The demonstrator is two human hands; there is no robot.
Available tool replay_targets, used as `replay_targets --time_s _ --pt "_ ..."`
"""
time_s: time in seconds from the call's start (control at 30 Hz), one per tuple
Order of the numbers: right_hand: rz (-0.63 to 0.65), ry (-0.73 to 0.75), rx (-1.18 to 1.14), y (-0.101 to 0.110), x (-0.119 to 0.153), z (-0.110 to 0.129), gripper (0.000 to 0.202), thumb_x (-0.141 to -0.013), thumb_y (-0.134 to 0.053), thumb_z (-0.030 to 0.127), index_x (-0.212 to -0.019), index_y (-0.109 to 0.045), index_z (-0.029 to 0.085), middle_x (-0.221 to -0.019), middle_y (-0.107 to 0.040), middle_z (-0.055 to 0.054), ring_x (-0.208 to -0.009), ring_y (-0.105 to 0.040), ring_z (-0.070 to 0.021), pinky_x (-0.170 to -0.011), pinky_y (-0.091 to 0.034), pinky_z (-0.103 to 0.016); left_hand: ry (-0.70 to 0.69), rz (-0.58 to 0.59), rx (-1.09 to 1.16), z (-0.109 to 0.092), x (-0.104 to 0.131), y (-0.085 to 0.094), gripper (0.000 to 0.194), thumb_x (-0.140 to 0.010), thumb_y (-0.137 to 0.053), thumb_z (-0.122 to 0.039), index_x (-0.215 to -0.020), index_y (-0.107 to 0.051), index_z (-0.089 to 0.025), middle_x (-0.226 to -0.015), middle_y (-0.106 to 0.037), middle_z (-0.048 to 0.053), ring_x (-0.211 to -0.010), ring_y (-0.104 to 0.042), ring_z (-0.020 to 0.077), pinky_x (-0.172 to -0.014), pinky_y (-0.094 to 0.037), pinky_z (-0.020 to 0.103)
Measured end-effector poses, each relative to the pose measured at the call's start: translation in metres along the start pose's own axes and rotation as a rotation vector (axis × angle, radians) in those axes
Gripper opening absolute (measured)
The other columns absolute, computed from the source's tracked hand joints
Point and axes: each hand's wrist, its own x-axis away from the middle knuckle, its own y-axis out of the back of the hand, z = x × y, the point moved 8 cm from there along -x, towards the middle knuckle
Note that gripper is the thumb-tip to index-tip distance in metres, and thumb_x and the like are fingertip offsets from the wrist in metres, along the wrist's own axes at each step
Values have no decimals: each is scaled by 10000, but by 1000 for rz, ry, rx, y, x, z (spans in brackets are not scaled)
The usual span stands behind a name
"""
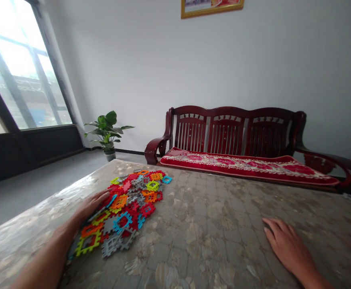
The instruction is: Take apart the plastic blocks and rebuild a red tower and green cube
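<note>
A heap of flat plastic building tiles with notched edges [137, 196] lies on the left half of the table, in red, orange, lime green, blue and grey. Many have square openings like window frames. My left hand [91, 204] rests against the left side of the heap, fingers stretched forward and nothing gripped. Near its fingertips is a blue tile [111, 200], partly covered. Well to the right, my right hand [286, 244] lies palm down on the tablecloth, holding nothing, its fingers loosely extended and away from the tiles.
A patterned grey-brown tablecloth [205, 224] covers the table. Beyond its far edge stands a dark red wooden bench [226, 132] with a red floral cushion [241, 161]. A potted plant [106, 132] sits on the floor at the back left, near a large window [21, 72].
</note>
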Motion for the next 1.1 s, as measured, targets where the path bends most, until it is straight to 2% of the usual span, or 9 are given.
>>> replay_targets --time_s 0.07,0.13,0.4,0.5,0.83,1.1 --pt "6 1 5 0 0 0 455 -931 -325 397 -1144 -672 194 -1152 -659 -124 -1039 -602 -301 -919 -470 -443 -9 106 86 -9 1 -12 825 -656 -426 -867 -1082 -752 -239 -1214 -717 63 -1153 -636 316 -1041 -469 395" --pt "7 -1 6 0 0 0 463 -929 -322 396 -1146 -674 186 -1149 -659 -127 -1033 -603 -303 -915 -471 -443 0 140 131 -15 3 -19 851 -643 -443 -882 -1110 -743 -237 -1226 -711 70 -1169 -625 323 -1059 -449 406" --pt "-8 -5 -11 3 -1 3 429 -909 -357 379 -1126 -683 203 -1139 -666 -132 -1019 -609 -302 -896 -472 -443 -50 160 133 -42 13 -31 928 -663 -403 -900 -1205 -703 -209 -1286 -676 93 -1199 -605 319 -1074 -425 400" --pt "-10 -18 -10 5 -1 3 430 -914 -349 371 -1121 -686 204 -1142 -667 -129 -1009 -606 -299 -886 -476 -446 -66 155 134 -49 17 -36 885 -691 -418 -874 -1213 -698 -216 -1305 -663 88 -1203 -601 326 -1076 -420 432" --pt "-64 49 20 8 -1 9 390 -937 -376 333 -1117 -684 175 -1108 -669 -128 -982 -607 -289 -864 -477 -428 -186 140 111 -73 28 -52 739 -770 -451 -776 -1193 -707 -227 -1268 -689 57 -1215 -595 307 -1086 -416 430" --pt "-63 40 37 10 -2 10 368 -936 -387 305 -1113 -684 179 -1099 -667 -117 -964 -608 -278 -850 -480 -409 -241 102 80 -91 41 -56 650 -815 -448 -723 -1158 -716 -241 -1251 -689 65 -1169 -615 278 -1057 -447 408"
